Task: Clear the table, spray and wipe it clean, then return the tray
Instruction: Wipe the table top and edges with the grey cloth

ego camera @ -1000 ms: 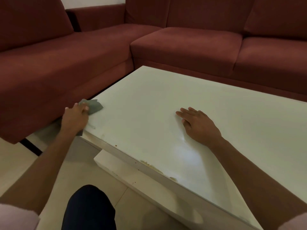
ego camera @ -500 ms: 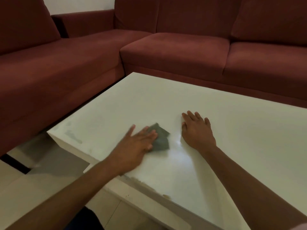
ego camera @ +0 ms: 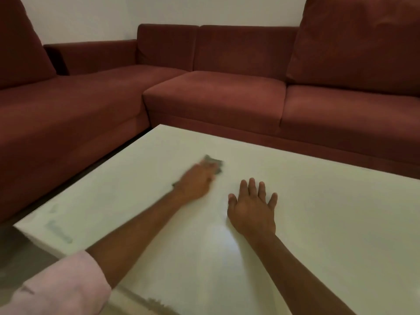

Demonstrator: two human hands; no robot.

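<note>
The white table [ego camera: 329,223] fills the lower part of the head view. My left hand [ego camera: 196,184], blurred by motion, presses a grey cloth [ego camera: 213,164] flat against the tabletop toward the far middle; the cloth sticks out beyond my fingertips. Just to its right, my right hand [ego camera: 252,209] lies flat on the table with fingers spread, holding nothing. A faint grey smear [ego camera: 58,230] marks the table near its left corner. No tray or spray bottle is in view.
A dark red corner sofa [ego camera: 216,96] wraps around the table's far and left sides, close to its edges. Chipped spots [ego camera: 156,302] show on the table's near edge. A strip of floor [ego camera: 20,258] lies at the lower left.
My left hand has swept the cloth from the table's left edge across to the middle and then farther away from me. The right hand stayed flat; the view tilted up.
</note>
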